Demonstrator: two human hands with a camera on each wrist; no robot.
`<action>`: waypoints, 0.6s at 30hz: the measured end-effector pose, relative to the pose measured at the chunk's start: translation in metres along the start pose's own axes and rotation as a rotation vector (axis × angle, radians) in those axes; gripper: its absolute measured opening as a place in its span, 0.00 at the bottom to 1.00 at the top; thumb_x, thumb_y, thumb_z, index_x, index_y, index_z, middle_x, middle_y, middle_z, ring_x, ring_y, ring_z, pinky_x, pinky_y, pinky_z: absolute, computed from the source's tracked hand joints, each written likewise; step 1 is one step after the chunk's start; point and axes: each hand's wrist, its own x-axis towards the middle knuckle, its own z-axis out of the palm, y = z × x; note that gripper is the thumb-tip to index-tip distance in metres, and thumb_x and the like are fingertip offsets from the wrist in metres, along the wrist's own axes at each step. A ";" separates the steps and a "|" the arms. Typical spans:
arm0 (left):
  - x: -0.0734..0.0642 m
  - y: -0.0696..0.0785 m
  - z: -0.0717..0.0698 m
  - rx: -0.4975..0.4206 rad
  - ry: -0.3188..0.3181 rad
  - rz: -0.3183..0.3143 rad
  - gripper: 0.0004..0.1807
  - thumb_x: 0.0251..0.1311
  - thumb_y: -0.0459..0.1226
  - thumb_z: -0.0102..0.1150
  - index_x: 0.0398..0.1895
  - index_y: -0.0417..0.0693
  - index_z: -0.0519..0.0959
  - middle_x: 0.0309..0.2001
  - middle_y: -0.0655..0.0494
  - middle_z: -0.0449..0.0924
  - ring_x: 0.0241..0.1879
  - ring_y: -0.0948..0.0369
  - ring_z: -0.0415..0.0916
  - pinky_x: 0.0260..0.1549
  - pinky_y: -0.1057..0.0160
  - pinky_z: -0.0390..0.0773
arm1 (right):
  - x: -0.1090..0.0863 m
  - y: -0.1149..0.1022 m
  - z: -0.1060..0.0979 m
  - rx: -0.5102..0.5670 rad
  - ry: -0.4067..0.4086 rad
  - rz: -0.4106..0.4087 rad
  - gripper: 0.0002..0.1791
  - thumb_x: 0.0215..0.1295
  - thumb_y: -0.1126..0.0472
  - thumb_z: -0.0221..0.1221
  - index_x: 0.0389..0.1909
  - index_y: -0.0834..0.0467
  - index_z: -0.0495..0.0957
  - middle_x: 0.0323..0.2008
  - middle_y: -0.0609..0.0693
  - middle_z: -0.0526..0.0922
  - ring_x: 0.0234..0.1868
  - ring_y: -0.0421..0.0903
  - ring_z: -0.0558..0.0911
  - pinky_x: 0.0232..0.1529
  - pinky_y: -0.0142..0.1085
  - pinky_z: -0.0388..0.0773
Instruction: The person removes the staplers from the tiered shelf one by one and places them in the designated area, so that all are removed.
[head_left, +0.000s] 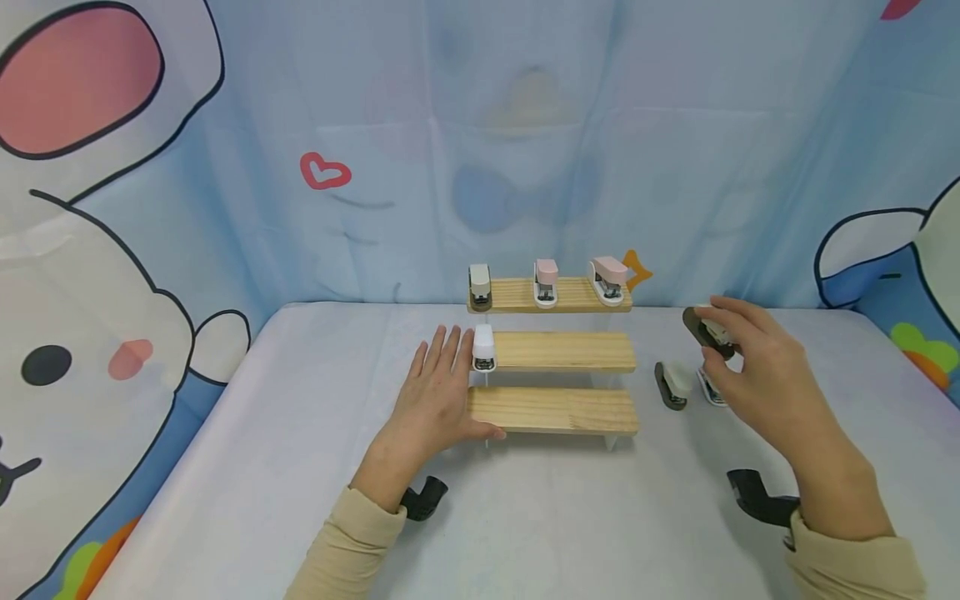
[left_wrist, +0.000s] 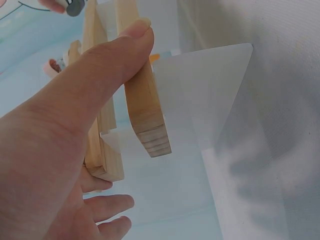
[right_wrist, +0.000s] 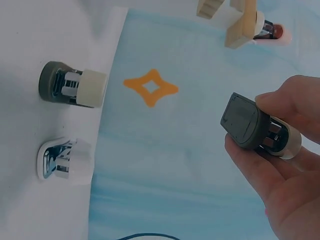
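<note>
Fingers and thumb of the right hand (head_left: pixel 776 387) pinch a small dark-based stapler (head_left: pixel 703 333), held up off the white worktop (head_left: pixel 570 533) that spreads beneath everything. Towards the far side, near the middle, stands a three-step wooden rack (head_left: pixel 555 410), its boards running left to right and rising away from the viewer. The left hand (head_left: pixel 435 400) is at the rack's left end, fingers straight and slightly apart, the thumb resting on the near edge of the lowest board.

From the pinching fingers, the rack lies to the left, well apart. The dark-based stapler is off the rack's right end, far nearer the right hand than the left; its long axis slants from far left to near right, base facing leftward. By contrast, a white stapler (head_left: pixel 484 348) at the left end of the middle board runs near to far.

Three more staplers stand along the top board: one pale-topped (head_left: pixel 480 286), two pink-topped (head_left: pixel 546 282). Two others, one grey-based (head_left: pixel 677 383), one all white (right_wrist: pixel 75 162), sit on the worktop near the right hand.
</note>
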 end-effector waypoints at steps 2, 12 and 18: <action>0.000 0.000 0.000 -0.002 -0.003 -0.001 0.74 0.38 0.68 0.72 0.80 0.40 0.42 0.80 0.41 0.44 0.80 0.47 0.36 0.78 0.46 0.44 | -0.001 0.004 0.000 0.005 0.004 0.003 0.27 0.57 0.78 0.60 0.61 0.68 0.73 0.64 0.69 0.68 0.55 0.69 0.74 0.43 0.65 0.76; 0.000 0.000 0.000 -0.004 -0.002 -0.005 0.75 0.37 0.68 0.72 0.80 0.41 0.42 0.80 0.41 0.44 0.80 0.47 0.37 0.78 0.46 0.45 | -0.002 0.019 -0.001 0.007 -0.006 0.051 0.25 0.58 0.77 0.58 0.60 0.69 0.73 0.65 0.70 0.68 0.56 0.70 0.72 0.43 0.66 0.74; 0.000 0.000 0.000 -0.002 -0.013 -0.012 0.75 0.37 0.68 0.72 0.80 0.41 0.42 0.80 0.42 0.43 0.80 0.48 0.35 0.78 0.46 0.44 | -0.003 0.029 0.000 -0.007 -0.021 0.083 0.25 0.58 0.78 0.58 0.59 0.70 0.72 0.65 0.71 0.68 0.56 0.71 0.71 0.44 0.67 0.73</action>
